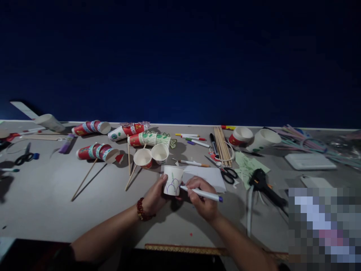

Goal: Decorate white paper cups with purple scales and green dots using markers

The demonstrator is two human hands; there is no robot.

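Note:
My left hand [155,197], with a red bead bracelet at the wrist, grips a white paper cup [173,180] standing on the grey table [50,195]. Purple scallop lines and a green mark show on the cup's side. In my right hand [203,199] is a white marker with a purple cap [202,193], pinched in the fingers, and its tip touches the cup's lower right side. A white paper sheet [208,176] lies just behind the cup.
Decorated red cup chains on sticks [98,151] and two plain cups [152,155] lie behind. Markers [194,138], wooden sticks [222,145], scissors [229,175], a black glue gun [263,184], green paper [247,165] and more cups [254,138] sit to the right. A second pair of scissors [25,157] rests far left.

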